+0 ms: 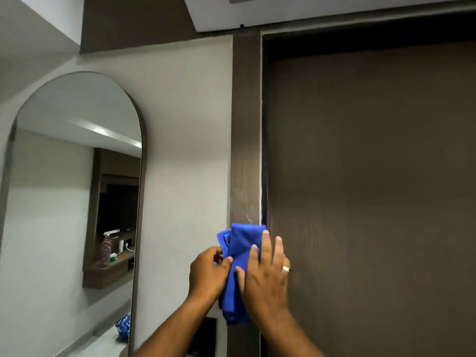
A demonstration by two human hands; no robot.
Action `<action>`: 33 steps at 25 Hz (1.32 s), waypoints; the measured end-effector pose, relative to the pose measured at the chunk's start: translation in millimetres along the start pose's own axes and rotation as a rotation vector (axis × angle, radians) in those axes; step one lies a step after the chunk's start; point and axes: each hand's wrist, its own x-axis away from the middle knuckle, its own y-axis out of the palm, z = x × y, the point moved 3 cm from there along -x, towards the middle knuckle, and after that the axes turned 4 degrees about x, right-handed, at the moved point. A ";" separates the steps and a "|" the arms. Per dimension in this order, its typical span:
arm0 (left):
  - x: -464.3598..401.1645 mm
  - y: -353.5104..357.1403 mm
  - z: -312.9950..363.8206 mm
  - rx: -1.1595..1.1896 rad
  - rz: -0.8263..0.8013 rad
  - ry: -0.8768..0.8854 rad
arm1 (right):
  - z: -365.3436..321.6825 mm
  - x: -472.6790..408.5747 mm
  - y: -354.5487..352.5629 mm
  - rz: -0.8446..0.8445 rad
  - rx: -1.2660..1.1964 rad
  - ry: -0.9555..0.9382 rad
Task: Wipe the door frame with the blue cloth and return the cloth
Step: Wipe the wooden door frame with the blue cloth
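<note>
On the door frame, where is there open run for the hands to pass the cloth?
The door frame is bare from the blue cloth up to the top corner, between white wall and door. It is crowded lower down, where left hand and right hand hold the cloth against it.

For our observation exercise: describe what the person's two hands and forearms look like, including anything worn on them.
Both forearms are bare, with no sleeves, gloves or watch in view. The right hand wears a pale ring with a small dark part at its edge on one of its fingers. The left hand shows no jewellery.
</note>
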 end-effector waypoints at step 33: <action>-209.9 -29.7 28.6 -0.647 0.248 0.930 | -37.0 -170.8 8.3 0.240 0.256 -0.164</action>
